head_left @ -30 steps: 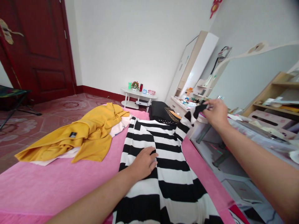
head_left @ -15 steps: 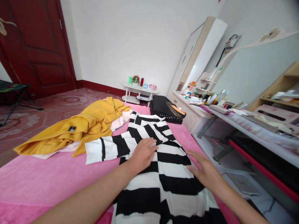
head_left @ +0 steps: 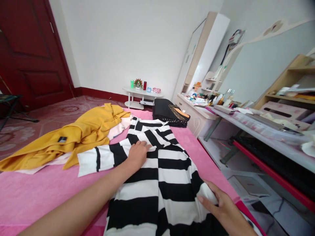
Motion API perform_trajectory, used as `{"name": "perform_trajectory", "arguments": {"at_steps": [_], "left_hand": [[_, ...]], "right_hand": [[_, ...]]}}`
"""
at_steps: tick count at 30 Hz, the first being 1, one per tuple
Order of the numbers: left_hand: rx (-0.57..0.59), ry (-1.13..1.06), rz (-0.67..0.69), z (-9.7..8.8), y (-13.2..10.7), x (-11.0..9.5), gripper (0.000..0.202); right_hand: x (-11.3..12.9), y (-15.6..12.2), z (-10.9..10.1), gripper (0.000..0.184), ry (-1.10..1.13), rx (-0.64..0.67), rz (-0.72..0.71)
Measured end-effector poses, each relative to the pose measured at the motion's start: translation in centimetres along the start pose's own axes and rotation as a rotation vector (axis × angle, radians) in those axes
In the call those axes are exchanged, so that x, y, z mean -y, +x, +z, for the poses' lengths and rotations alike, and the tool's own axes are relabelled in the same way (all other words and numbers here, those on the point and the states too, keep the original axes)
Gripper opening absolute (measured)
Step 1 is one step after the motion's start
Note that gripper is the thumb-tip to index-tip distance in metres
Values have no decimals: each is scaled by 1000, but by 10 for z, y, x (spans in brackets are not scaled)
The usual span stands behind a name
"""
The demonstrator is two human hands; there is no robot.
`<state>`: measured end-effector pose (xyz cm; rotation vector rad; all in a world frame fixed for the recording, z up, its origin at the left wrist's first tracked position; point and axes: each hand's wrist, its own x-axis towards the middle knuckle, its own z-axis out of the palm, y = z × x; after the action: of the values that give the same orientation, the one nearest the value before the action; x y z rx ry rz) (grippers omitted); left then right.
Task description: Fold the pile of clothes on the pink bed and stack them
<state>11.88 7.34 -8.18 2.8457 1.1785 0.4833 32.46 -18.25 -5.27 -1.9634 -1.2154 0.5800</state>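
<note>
A black-and-white striped long-sleeved top [head_left: 145, 177] lies spread out in front of me, its neck end away from me and one sleeve stretched out to the left. My left hand [head_left: 139, 153] rests on its upper middle, fingers curled, with a small fold of white fabric pinched at the fingertips. Lower on the right, my right hand [head_left: 219, 200] grips the other sleeve between thumb and fingers, and the white cloth bunches up there. The top's near end runs out of view.
A yellow garment [head_left: 91, 127] lies over pale pink cloth [head_left: 120, 128] to the left on the pink bedspread [head_left: 54, 193]. Folded black clothes [head_left: 164, 111] are stacked at the far end. A cluttered dressing table [head_left: 197, 104] and a desk [head_left: 265, 131] stand along the right.
My right hand has moved down and closed on the right sleeve. My left hand has curled its fingers into the fabric. The view has shifted slightly right.
</note>
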Motion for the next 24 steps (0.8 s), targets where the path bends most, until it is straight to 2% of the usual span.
{"name": "perform_trajectory", "arguments": {"at_steps": [2,5,8,13,17,24], "left_hand": [[9,-7,4,-4,12,11,49],[-38,-31,-6,-17,39,31,44],[-118,-1,32,-42,70,47,42],[-184,164,100,-86,107,58,43],[-221,226,103,-102,117,71,44],[-226,223,32,-102,112,112,45]], "right_hand": [[14,0,-1,53,93,28,2],[31,0,1,53,256,84,7],[45,2,5,55,346,146,11],[63,6,20,59,379,200,-17],[68,6,40,66,392,255,-18],[69,11,73,71,394,361,-30]]}}
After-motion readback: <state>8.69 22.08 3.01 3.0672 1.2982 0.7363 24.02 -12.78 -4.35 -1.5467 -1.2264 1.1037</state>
